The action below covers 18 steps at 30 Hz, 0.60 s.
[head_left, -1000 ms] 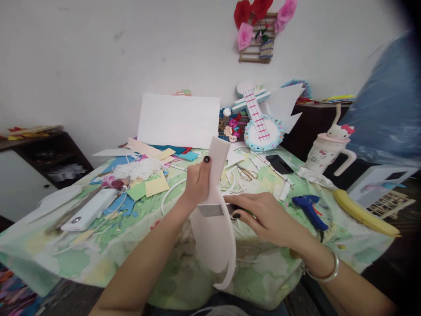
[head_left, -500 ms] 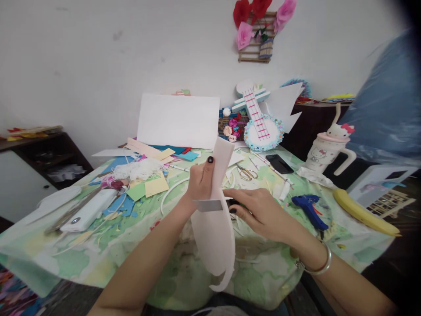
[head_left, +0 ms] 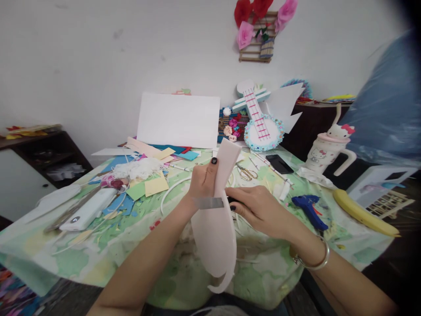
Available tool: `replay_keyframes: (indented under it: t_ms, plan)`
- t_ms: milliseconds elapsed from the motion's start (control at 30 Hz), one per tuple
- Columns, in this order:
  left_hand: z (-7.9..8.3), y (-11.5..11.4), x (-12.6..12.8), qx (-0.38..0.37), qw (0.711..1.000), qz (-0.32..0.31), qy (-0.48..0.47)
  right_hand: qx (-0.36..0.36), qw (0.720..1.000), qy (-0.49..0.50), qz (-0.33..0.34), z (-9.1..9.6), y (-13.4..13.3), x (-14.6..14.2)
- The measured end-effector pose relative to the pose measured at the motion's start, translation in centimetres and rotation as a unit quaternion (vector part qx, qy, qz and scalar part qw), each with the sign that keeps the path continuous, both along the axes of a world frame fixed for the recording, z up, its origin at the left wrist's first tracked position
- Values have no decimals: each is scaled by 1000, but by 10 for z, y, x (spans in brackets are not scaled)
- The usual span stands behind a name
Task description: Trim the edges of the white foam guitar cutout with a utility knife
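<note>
My left hand (head_left: 204,181) is closed round the neck of a white foam board cutout (head_left: 212,237), the thumb lying along it. Below the neck the cutout widens to a rounded body, and a thin curled strip hangs from its lower edge. My right hand (head_left: 258,208) is closed on a craft knife, whose dark handle is mostly hidden by the fingers. The knife's broad grey blade (head_left: 210,202) lies across the cutout just under the neck, pointing left toward my left wrist. Its edge meets the board's right rim.
A blue glue gun (head_left: 311,210), a banana (head_left: 365,215), a phone (head_left: 279,164) and gold scissors (head_left: 247,173) lie right of the hands. A tumbler (head_left: 329,147) stands behind. Paper scraps (head_left: 156,184) and a white power strip (head_left: 88,210) are left. A decorated foam banjo (head_left: 261,127) leans on the wall.
The cutout's neck has tilted slightly to the right along with my left hand. The blade has tipped a little and shifted slightly up; both grips stay the same.
</note>
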<state>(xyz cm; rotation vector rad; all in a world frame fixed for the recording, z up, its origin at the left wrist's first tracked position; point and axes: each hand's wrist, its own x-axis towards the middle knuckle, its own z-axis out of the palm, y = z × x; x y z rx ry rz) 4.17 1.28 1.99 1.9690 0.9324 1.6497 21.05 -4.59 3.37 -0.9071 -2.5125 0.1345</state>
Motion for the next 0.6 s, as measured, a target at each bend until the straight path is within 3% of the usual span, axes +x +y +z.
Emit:
replay_keyframes:
  t_ms: [600]
  plan:
    - [-3,2,2,-2,1000,-14,4,-7,1000,3,8,2,6,-2]
